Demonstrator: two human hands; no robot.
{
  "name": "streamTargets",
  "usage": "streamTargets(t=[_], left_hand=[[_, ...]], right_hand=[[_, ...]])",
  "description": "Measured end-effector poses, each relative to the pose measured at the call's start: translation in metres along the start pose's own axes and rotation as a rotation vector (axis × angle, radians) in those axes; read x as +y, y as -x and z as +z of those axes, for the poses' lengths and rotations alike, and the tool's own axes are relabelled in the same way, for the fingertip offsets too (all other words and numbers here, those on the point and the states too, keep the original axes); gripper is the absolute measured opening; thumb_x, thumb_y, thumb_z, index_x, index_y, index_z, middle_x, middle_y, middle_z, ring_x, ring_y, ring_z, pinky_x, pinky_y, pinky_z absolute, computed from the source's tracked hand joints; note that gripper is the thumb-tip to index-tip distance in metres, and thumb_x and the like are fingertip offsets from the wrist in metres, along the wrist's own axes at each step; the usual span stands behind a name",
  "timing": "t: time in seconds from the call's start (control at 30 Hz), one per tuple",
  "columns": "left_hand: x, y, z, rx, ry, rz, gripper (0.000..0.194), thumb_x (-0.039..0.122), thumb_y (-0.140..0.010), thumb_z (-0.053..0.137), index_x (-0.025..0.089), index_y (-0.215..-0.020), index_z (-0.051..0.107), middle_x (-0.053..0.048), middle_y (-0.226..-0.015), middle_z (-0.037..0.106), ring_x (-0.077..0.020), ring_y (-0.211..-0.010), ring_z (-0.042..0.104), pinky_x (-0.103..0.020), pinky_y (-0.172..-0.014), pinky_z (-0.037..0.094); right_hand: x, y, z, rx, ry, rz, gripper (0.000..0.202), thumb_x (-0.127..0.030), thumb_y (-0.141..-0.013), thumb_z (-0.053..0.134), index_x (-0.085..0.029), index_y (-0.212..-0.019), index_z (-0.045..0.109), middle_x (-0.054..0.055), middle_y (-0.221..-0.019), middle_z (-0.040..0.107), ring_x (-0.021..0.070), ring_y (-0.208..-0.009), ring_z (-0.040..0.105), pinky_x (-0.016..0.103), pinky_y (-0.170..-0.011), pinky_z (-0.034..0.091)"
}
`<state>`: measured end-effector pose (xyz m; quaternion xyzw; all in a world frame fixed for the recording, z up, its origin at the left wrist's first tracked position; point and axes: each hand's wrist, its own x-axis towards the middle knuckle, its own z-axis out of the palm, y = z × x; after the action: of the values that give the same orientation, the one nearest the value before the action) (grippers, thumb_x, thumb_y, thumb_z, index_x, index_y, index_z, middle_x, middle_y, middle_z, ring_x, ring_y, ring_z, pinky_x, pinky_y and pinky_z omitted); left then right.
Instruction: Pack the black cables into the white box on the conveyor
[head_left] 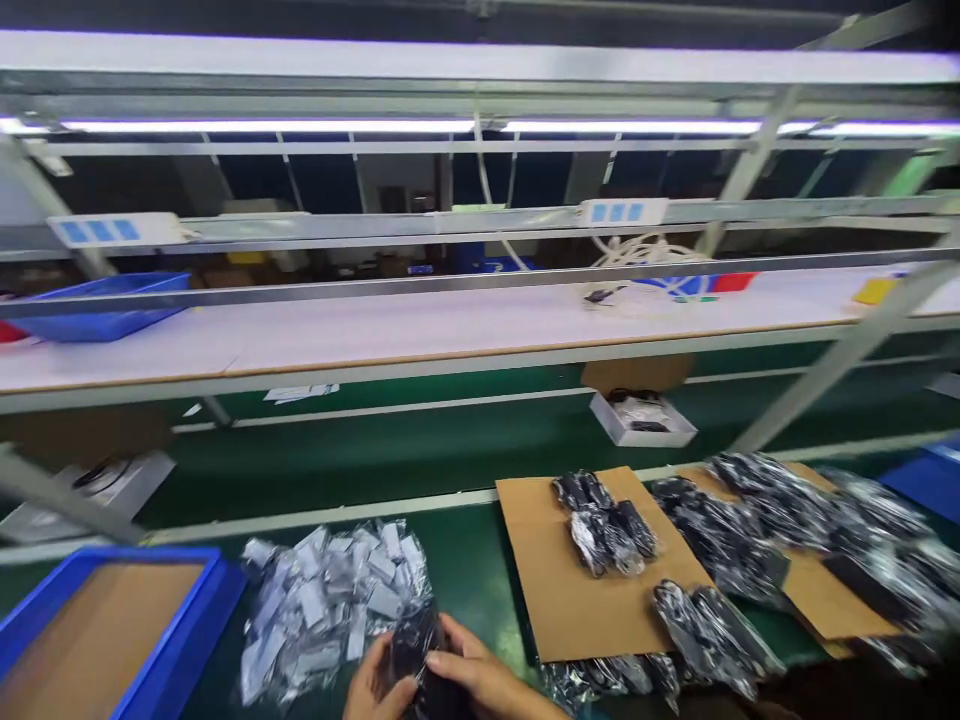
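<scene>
At the bottom middle, my left hand (373, 689) and my right hand (480, 674) together grip a black item in a clear plastic bag (415, 645). Just behind and to the left of my hands lies a heap of small white parts in clear bags (330, 600). To the right, several more bagged black items (611, 530) rest on a cardboard sheet (559, 580). The picture is blurred by motion.
A blue tray with a cardboard liner (161, 660) sits at the bottom left. More bagged black items (810, 520) pile up on the right. A green conveyor belt (390, 450) carries a small white box (643, 418). Above runs a white shelf (420, 330) with a blue bin (101, 305).
</scene>
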<state>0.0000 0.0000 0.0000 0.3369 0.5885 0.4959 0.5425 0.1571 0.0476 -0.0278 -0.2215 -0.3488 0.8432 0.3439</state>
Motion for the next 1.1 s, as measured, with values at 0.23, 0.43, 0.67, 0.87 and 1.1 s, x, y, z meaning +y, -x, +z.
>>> streamTargets(t=[0.23,0.43,0.67,0.87,1.1], left_hand=[[-0.023,-0.004,-0.008,-0.147,0.001,0.124,0.080,0.061,-0.064,0.078,0.014,-0.124,0.056,-0.018,-0.127,0.061,-0.0339,-0.122,0.054,-0.045,-0.110,0.040],[-0.010,0.008,-0.002,-0.182,-0.113,0.173,0.075,0.061,-0.072,0.072,0.015,-0.128,0.054,-0.014,-0.124,0.062,-0.0296,-0.115,0.057,-0.040,-0.102,0.044],[-0.012,0.004,0.001,0.107,0.275,-0.049,0.063,0.058,-0.063,0.081,0.013,-0.104,0.065,-0.014,-0.104,0.070,-0.0286,-0.099,0.064,-0.040,-0.093,0.050],[-0.017,0.006,-0.004,0.060,0.848,-0.402,0.061,0.064,-0.065,0.078,0.012,-0.095,0.066,-0.013,-0.093,0.072,-0.0313,-0.104,0.066,-0.043,-0.094,0.054],[-0.015,0.005,-0.004,0.188,0.898,-0.324,0.071,0.070,-0.057,0.080,0.015,-0.100,0.065,-0.011,-0.100,0.071,-0.0326,-0.114,0.061,-0.044,-0.101,0.052]], right_hand=[[-0.010,0.012,0.008,-0.036,0.060,0.143,0.065,-0.048,-0.077,0.077,-0.020,-0.130,0.055,0.011,-0.125,0.059,0.0284,-0.116,0.055,0.042,-0.103,0.042],[0.007,0.007,-0.005,0.061,0.450,0.108,0.083,-0.060,-0.073,0.076,-0.021,-0.140,0.046,0.011,-0.147,0.040,0.0290,-0.139,0.031,0.043,-0.119,0.023],[0.003,0.011,-0.002,0.032,0.775,0.009,0.070,-0.056,-0.087,0.062,-0.024,-0.144,0.038,0.011,-0.143,0.038,0.0254,-0.125,0.043,0.044,-0.110,0.034],[-0.019,0.008,0.026,0.095,0.592,0.009,0.053,-0.049,-0.088,0.058,-0.020,-0.130,0.042,0.002,-0.092,0.052,0.0123,-0.077,0.049,0.027,-0.075,0.043],[-0.023,0.011,0.043,0.057,0.615,0.026,0.049,-0.031,-0.078,0.061,-0.019,-0.124,0.047,0.002,-0.094,0.052,0.0118,-0.078,0.049,0.025,-0.070,0.044]])
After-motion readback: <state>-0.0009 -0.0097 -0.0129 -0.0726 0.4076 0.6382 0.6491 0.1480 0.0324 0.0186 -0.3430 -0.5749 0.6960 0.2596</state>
